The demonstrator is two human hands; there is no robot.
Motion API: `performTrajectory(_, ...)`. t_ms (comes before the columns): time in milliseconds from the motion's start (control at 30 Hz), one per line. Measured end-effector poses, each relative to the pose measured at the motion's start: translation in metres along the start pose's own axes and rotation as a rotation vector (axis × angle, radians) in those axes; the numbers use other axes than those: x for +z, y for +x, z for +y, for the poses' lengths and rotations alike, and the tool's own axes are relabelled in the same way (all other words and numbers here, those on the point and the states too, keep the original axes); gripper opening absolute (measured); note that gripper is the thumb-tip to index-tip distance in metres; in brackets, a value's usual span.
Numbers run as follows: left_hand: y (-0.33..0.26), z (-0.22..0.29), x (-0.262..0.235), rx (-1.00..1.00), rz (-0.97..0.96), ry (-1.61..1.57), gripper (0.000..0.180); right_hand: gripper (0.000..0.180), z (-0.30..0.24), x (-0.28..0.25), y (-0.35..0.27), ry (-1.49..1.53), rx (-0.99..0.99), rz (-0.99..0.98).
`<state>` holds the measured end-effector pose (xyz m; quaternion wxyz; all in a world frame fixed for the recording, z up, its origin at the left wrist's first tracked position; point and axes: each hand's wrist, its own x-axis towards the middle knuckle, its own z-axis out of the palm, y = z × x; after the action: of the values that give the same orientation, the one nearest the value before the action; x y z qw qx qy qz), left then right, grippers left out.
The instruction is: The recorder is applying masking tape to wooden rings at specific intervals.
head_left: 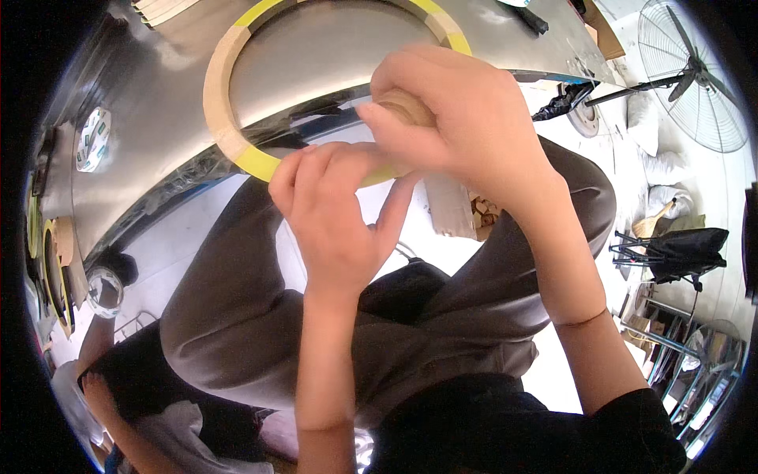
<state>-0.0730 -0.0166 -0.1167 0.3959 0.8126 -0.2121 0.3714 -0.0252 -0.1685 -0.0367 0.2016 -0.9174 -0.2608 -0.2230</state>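
Observation:
A large tan ring (217, 88) with several bright yellow sections lies partly on the metal tabletop. Its near side juts past the table's edge over my lap. My left hand (328, 205) grips this near rim, fingers over the top and thumb below. My right hand (466, 110) is closed round a tan roll that looks like tape (407, 107), close above the rim and beside my left fingers. The stretch of ring beneath my right hand is hidden, and the right fingertips are slightly blurred.
The metal table (158, 87) has dark tape along its near edge. A white patterned roll (93, 140) rests on its left. Another person's arm (103, 395) is at lower left, near a clear tape roll (105, 292). At right stand a fan (695, 75) and a metal rack (695, 355).

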Motion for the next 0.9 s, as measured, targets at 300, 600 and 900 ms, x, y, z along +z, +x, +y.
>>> performTrajectory(300, -0.038, 0.022, -0.027, -0.064, 0.021, 0.031, 0.020, 0.047, 0.006, 0.008, 0.011, -0.048, 0.010, -0.126)
performTrajectory(600, -0.007, -0.012, 0.045, -1.096, 0.113, -2.002, 0.044, 0.037, 0.010, 0.024, 0.016, -0.031, 0.029, -0.086)
performTrajectory(900, -0.016, -0.021, 0.059, -1.098, 0.164, -2.046, 0.058, 0.022, 0.020, 0.007, -0.009, 0.236, 0.099, 0.334)
